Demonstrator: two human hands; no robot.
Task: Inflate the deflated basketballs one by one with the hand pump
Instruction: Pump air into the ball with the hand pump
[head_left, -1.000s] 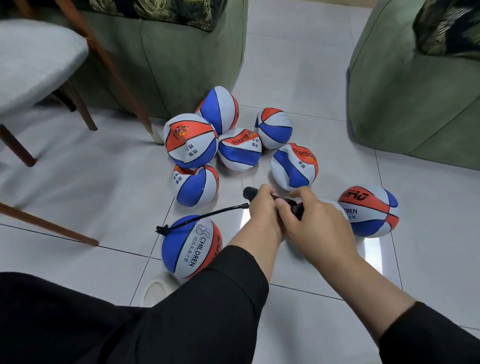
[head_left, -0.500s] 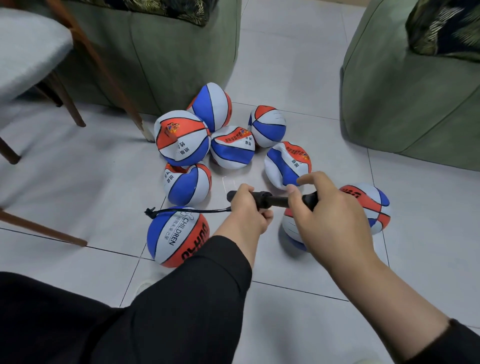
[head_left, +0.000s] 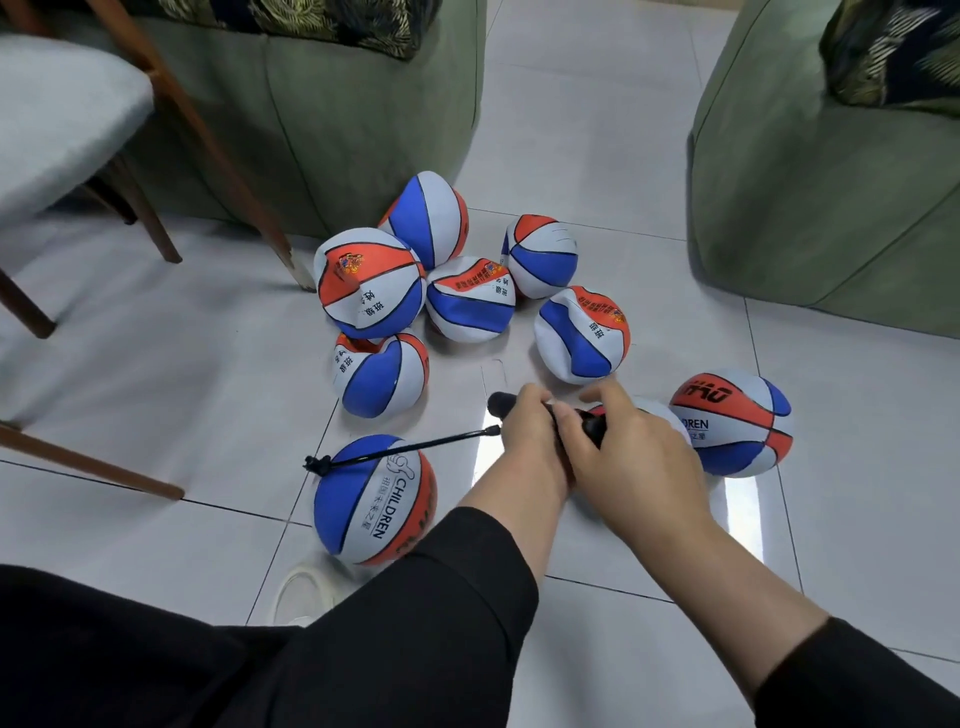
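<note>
The left hand curls around the black hand pump; the right hand grips its handle end just beside. The pump's hose runs left to a basketball on the floor, left of both hands. Deflated basketballs cluster beyond them.
</note>
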